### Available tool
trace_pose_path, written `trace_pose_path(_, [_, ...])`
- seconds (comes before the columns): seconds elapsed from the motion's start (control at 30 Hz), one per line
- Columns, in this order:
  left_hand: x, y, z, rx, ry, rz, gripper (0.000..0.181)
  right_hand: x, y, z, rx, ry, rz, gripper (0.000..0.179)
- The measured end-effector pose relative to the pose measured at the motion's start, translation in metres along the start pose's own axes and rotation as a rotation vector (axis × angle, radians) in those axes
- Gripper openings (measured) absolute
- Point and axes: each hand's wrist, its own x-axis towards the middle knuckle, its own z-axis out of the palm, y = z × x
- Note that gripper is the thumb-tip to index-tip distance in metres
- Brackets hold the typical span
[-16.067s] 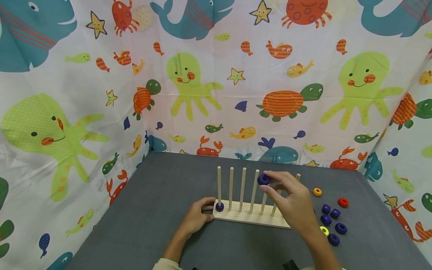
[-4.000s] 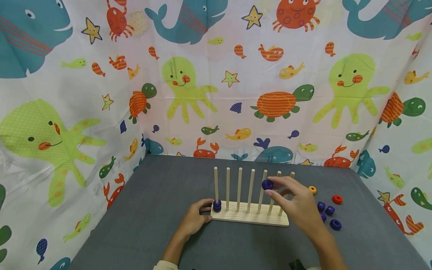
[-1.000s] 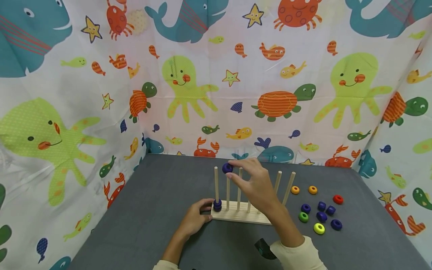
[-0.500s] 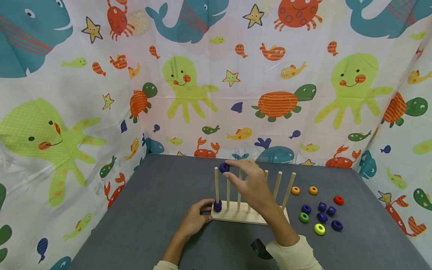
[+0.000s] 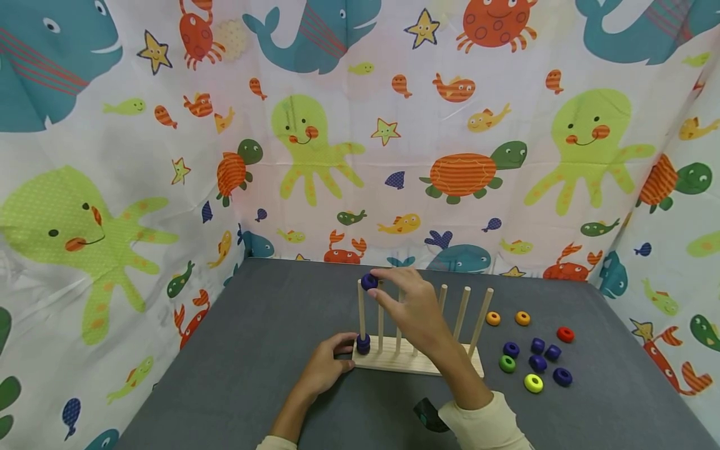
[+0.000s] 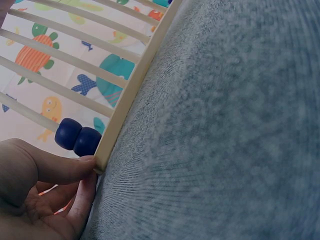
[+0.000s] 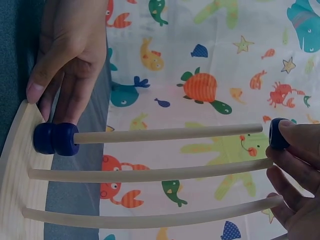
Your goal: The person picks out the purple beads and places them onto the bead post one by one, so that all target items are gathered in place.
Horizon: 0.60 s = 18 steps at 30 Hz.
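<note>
My right hand (image 5: pixel 413 306) pinches a dark blue ring bead (image 5: pixel 369 282) between thumb and index finger. In the right wrist view this bead (image 7: pixel 276 133) is just off the tip of the end peg (image 7: pixel 170 134), with a small gap between. Two dark blue beads (image 6: pixel 77 137) are stacked at the foot of that leftmost peg. My left hand (image 5: pixel 326 365) grips the left end of the wooden base (image 5: pixel 388 359), thumb in front and fingers behind. Several upright pegs rise from the base, the others bare where visible; my right hand hides some of them.
Right of the base lie loose beads: two orange ones (image 5: pixel 522 319), a red one (image 5: pixel 565 335), a green one (image 5: pixel 507 364), a yellow one (image 5: pixel 533 383) and several dark blue ones (image 5: pixel 537 363). A printed cloth (image 5: pixel 337 125) surrounds the grey table (image 5: pixel 270 300).
Since 4 seconds ago my right hand has carried the blue bead left to the leftmost peg's tip. That peg held one bead 16 seconds ago and now holds two. My left hand stays put.
</note>
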Motion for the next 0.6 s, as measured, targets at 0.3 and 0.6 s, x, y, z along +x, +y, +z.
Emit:
trace_pose_path(0.3, [0.0001, -0.0001, -0.0003, -0.006, -0.004, 0.004, 0.055, 0.0007, -0.0006, 0.0057, 0.018, -0.017, 0.008, 0.034])
trace_pose_path(0.6, [0.0009, -0.0008, -0.0005, 0.002, 0.001, 0.006, 0.056, 0.0016, -0.002, 0.0103, 0.005, 0.011, -0.019, 0.036])
